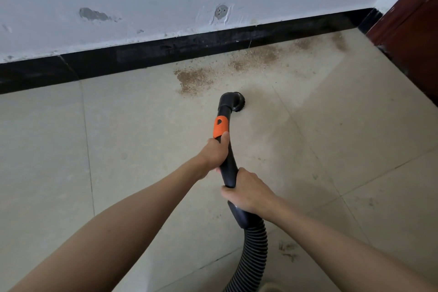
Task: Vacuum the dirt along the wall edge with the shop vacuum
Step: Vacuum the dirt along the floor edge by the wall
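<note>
Vacuum wand [226, 149] is gripped by both hands: left hand [214, 152] below the orange collar, right hand [246, 191] near the ribbed hose [252, 251], fingers wrapped round it. Rigid, light tube; hose likely drags. Brush nozzle [239, 102] sits on floor, just short of the dirt [194, 79] along the baseboard [166, 52].

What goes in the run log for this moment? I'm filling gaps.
left hand: grips wand | right hand: grips wand | brush nozzle: on floor, short of dirt

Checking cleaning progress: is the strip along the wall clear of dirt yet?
No. Brown dirt lies beside the black baseboard, ahead of the brush nozzle.
</note>
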`<state>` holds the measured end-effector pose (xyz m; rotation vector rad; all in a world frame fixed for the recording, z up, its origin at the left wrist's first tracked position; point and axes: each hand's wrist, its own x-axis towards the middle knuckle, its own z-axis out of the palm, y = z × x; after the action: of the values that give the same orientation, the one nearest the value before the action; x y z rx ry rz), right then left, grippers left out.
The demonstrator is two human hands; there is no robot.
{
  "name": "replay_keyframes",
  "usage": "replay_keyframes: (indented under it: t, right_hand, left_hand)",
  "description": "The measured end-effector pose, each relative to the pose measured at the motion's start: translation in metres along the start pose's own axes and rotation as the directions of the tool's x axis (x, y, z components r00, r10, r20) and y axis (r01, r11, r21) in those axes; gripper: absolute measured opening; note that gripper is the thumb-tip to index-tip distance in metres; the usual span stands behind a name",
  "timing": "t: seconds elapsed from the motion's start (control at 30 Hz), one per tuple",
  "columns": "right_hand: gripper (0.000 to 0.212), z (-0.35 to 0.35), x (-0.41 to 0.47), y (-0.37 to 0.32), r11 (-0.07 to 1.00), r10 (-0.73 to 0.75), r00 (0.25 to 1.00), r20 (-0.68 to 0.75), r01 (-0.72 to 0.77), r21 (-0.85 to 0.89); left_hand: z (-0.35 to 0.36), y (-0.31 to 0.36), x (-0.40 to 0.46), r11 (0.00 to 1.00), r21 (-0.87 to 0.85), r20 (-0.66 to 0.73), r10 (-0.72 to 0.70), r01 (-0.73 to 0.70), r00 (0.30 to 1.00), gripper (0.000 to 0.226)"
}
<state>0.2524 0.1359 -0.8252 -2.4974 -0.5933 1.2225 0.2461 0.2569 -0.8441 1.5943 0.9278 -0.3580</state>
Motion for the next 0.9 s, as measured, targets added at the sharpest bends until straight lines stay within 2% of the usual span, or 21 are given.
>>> replay_keyframes:
  t: [0.23, 0.33, 0.43, 0.77, 0.9]
  right_hand:
    - [0.027, 0.027, -0.007, -0.030, 0.978, -0.165, 0.978, 0.130, 0.179, -0.106]
    - [0.027, 0.033, 0.000, -0.046, 0.971, -0.185, 0.967, 0.173, 0.207, -0.118]
    - [0.027, 0.030, 0.014, -0.058, 0.968, -0.205, 0.964, 0.172, 0.226, -0.110]
    - [0.029, 0.006, 0.047, -0.060, 0.976, -0.169, 0.981, 0.095, 0.180, -0.122]
    - [0.024, 0.012, 0.052, -0.069, 0.974, -0.172, 0.978, 0.122, 0.187, -0.125]
  left_hand:
    - [-0.035, -0.054, -0.018, 0.993, -0.100, -0.221, -0.078, 0.057, 0.972, 0.058]
    - [-0.050, -0.064, -0.021, 0.987, -0.146, -0.284, -0.110, 0.070, 0.953, 0.057]
    - [-0.065, -0.056, -0.013, 0.984, -0.160, -0.297, -0.119, 0.074, 0.947, 0.057]
    - [-0.069, -0.026, 0.024, 0.985, -0.165, -0.213, -0.086, 0.051, 0.973, 0.059]
    - [-0.076, -0.033, 0.029, 0.987, -0.158, -0.261, -0.079, 0.038, 0.962, 0.059]
